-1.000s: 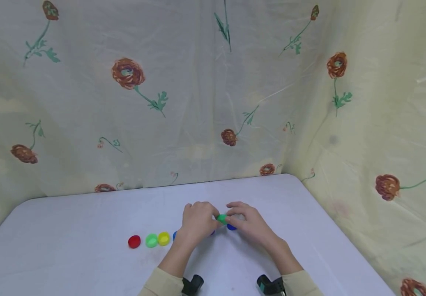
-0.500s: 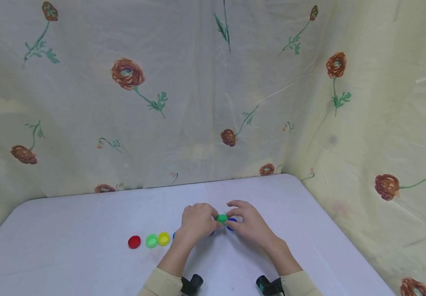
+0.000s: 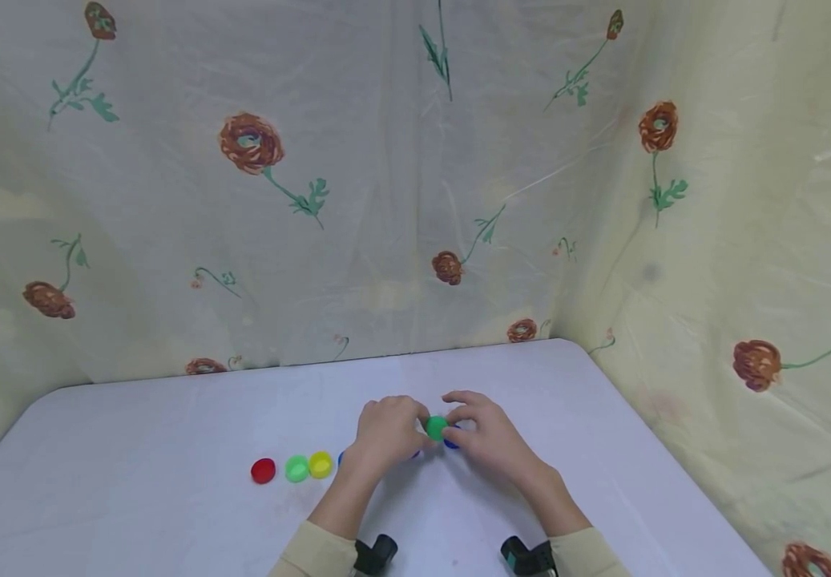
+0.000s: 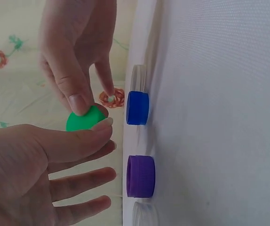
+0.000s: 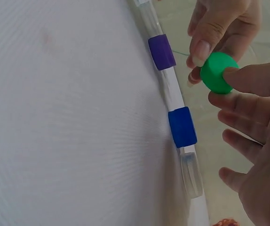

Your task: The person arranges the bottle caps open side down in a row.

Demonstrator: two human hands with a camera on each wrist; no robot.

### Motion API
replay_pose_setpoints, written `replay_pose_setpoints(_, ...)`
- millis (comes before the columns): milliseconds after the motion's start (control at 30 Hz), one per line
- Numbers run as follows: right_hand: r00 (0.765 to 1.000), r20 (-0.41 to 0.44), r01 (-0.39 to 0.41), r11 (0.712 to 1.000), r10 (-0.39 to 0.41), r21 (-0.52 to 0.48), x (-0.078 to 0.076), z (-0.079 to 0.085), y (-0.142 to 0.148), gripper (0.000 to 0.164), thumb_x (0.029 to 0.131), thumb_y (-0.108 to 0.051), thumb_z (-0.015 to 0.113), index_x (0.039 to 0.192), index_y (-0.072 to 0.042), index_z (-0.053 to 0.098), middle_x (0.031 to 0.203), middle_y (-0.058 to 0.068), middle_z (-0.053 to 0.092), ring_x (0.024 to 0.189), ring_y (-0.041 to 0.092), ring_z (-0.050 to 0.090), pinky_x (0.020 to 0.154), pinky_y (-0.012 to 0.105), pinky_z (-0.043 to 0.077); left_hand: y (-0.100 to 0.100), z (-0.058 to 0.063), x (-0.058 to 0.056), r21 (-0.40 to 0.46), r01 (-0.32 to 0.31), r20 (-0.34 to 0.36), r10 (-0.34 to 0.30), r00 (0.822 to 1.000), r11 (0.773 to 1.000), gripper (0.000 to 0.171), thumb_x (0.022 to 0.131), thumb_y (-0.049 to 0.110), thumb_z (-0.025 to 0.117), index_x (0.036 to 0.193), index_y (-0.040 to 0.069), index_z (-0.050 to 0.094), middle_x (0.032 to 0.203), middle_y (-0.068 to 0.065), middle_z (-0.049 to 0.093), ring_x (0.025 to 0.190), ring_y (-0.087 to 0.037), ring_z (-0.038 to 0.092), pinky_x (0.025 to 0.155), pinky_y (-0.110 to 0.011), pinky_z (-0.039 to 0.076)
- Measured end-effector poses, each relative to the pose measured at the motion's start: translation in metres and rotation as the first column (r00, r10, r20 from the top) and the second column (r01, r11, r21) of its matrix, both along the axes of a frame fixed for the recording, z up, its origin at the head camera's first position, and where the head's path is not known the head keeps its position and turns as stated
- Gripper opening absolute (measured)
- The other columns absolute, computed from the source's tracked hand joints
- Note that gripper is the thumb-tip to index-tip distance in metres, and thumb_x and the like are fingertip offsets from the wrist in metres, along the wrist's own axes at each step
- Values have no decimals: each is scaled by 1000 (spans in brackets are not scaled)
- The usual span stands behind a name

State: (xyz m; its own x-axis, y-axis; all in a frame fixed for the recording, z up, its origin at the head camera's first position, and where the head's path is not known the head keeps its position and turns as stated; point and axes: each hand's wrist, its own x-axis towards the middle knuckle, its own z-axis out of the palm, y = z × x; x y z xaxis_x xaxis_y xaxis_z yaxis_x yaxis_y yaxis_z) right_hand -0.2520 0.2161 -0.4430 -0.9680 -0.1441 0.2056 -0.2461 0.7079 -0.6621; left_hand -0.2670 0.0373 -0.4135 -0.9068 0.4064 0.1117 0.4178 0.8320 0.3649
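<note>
A green bottle cap [image 3: 437,428] is held above the table between both hands. My left hand [image 3: 386,434] pinches its left edge with thumb and finger. On the opposite edge, my right hand [image 3: 490,437] pinches it too, thumb on the round face in the right wrist view. Below stand a blue bottle cap [image 4: 138,108] and a purple bottle cap [image 4: 141,176], both apart from the hands. A clear cap [image 5: 191,175] touches the blue one, and another clear cap [image 4: 146,214] lies past the purple one. In the head view my hands partly hide this row.
Farther left on the white table [image 3: 170,513] lie a red cap [image 3: 263,470], a light green cap [image 3: 297,468] and a yellow cap [image 3: 320,464], the last two side by side. A flowered curtain [image 3: 357,200] hangs behind and to the right.
The green cap has tilted between my fingers, so more of its round face shows to the head camera. Both hands have stayed almost in place.
</note>
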Motion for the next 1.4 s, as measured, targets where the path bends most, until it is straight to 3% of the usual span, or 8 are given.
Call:
replay_pose_setpoints(400,997,76,0,996,7,-87,-4,0,5,18,91,-23,66,79,-13,74,138,8,61,139,40,46,112,63,35,3,-2,-2,25,58,-152,-53,987,998,29,77,25,86,104,21,78,119,-1,73,114,-25,66,98,-49,49)
replay_pose_setpoints(567,996,93,8,996,0,-87,-4,2,5,21,91,-24,65,78,-10,73,140,9,60,139,41,45,112,63,34,3,-1,-2,36,73,-177,-66,982,997,28,76,23,86,103,22,77,121,0,72,114,-26,66,97,-48,49)
replay_pose_setpoints(800,995,103,1,998,6,-67,-3,2,6,19,93,-24,64,81,-13,74,140,10,59,139,40,45,113,63,33,3,-1,-2,17,68,-169,-64,984,998,27,77,26,85,103,22,78,118,0,73,113,-25,66,97,-47,49)
replay_pose_setpoints(1033,993,97,-57,998,61,-37,0,6,8,15,91,-24,66,88,-14,77,143,9,57,141,41,42,114,64,31,2,-2,-2,26,59,-160,-54,986,998,26,77,31,85,100,21,79,112,1,75,110,-23,67,95,-47,50)
replay_pose_setpoints(1167,994,70,-82,997,82,-9,0,6,9,10,88,-20,71,94,-14,77,144,10,56,141,41,43,114,64,31,1,-1,-2,35,55,-115,-50,992,998,28,78,34,84,101,19,79,111,1,75,110,-23,67,94,-46,51)
replay_pose_setpoints(1400,995,-36,-97,995,98,26,-1,3,6,17,84,-13,75,101,-17,74,144,11,56,138,40,46,111,61,37,0,0,-4,41,37,-20,-36,999,998,31,81,37,81,105,18,79,113,-1,74,111,-23,66,95,-44,52)
